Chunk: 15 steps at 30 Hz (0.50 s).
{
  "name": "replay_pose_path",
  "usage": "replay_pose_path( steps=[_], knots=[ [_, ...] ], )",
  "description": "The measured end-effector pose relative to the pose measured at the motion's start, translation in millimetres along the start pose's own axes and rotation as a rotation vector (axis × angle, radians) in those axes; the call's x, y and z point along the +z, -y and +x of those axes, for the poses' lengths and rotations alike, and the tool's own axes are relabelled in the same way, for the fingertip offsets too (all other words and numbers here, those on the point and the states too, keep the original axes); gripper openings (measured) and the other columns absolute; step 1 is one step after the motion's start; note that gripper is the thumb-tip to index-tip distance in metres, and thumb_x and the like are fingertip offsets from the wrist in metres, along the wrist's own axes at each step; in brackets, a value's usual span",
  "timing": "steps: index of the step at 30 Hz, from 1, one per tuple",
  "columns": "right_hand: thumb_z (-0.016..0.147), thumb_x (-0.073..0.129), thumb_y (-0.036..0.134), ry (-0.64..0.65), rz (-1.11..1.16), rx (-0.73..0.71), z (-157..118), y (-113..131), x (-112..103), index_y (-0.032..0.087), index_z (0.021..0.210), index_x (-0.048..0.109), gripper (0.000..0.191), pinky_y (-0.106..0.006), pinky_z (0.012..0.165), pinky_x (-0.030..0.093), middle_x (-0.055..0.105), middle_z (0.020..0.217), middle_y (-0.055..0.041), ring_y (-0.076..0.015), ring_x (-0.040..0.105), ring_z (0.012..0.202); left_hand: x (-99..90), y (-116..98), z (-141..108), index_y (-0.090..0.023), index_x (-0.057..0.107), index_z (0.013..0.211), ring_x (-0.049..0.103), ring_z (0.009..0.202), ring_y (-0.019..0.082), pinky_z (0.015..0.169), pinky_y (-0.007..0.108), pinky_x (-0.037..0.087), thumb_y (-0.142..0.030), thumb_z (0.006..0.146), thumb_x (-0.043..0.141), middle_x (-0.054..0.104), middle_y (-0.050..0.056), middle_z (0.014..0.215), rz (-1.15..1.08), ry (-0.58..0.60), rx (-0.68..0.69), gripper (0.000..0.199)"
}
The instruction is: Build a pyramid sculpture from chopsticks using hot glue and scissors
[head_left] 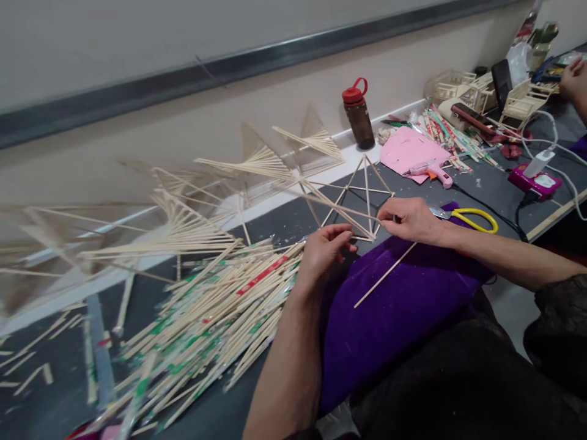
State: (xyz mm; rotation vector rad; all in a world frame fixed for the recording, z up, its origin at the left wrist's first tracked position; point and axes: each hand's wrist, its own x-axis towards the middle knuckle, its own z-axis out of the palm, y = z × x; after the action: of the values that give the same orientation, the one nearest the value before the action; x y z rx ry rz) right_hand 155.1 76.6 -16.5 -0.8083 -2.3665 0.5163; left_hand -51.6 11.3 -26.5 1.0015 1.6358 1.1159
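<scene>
My right hand (408, 220) pinches the end of a thin wooden stick (337, 206) that slopes up and left toward the fan-shaped stick model (257, 162). Just under it stands a small open frame of sticks (367, 189), joined into triangles on the dark table. My left hand (326, 252) is beside the frame's near corner, fingers curved and apart, with nothing visible between them. Another loose stick (384, 276) crosses the purple cloth (398, 305) on my lap; its upper end is near my right wrist, and whether the hand touches it I cannot tell.
Bundled wrapped sticks (229, 305) cover the left. Behind are a brown bottle (359, 122) and the wall. On the right are a pink glue gun (433, 172) on pink foam (408, 150), yellow-handled scissors (472, 220), a purple power strip (534, 182) with cables, and another person's hand (574, 79).
</scene>
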Motion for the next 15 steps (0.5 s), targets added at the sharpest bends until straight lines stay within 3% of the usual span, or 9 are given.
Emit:
replay_pose_path(
  steps=[2,4,9,15],
  knots=[
    [0.091,0.046,0.021,0.067,-0.157,-0.101,-5,8,-7,0.016,0.092,0.069,0.024,-0.025,0.065,0.035,0.069,0.089,-0.0055,-0.0134,0.058,0.077,-4.3,-8,-11,-0.013,0.070,0.076,0.057,0.045,0.011,0.034,0.018,0.026,-0.035,0.061,0.074,0.068,0.005,0.066,0.057,-0.112,0.049,0.027],
    [0.094,0.041,0.022,0.141,-0.311,-0.204,-9,14,-11,0.018,0.094,0.068,0.027,-0.027,0.061,0.031,0.068,0.089,-0.0061,-0.0140,0.056,0.075,-2.4,-15,-23,-0.014,0.068,0.069,0.051,0.041,0.009,0.036,0.018,0.027,-0.038,0.063,0.074,0.064,0.003,0.057,0.047,-0.117,0.063,0.025],
    [0.098,0.039,0.020,0.249,-0.487,-0.470,-16,16,-13,0.017,0.093,0.064,0.026,-0.030,0.057,0.027,0.064,0.083,-0.0063,-0.0141,0.051,0.068,20.7,-17,-41,-0.013,0.068,0.063,0.054,0.045,0.011,0.042,0.020,0.037,-0.042,0.053,0.081,0.065,0.004,0.056,-0.052,0.260,-0.061,0.033],
    [0.101,0.032,0.014,0.334,-0.672,-0.662,-25,14,-27,0.015,0.103,0.058,0.027,-0.028,0.053,0.027,0.061,0.082,-0.0039,-0.0140,0.053,0.068,40.6,-9,-42,-0.014,0.067,0.064,0.057,0.048,0.011,0.051,0.022,0.044,-0.028,0.046,0.084,0.068,0.003,0.060,-0.149,0.333,-0.145,0.029]
  ],
)
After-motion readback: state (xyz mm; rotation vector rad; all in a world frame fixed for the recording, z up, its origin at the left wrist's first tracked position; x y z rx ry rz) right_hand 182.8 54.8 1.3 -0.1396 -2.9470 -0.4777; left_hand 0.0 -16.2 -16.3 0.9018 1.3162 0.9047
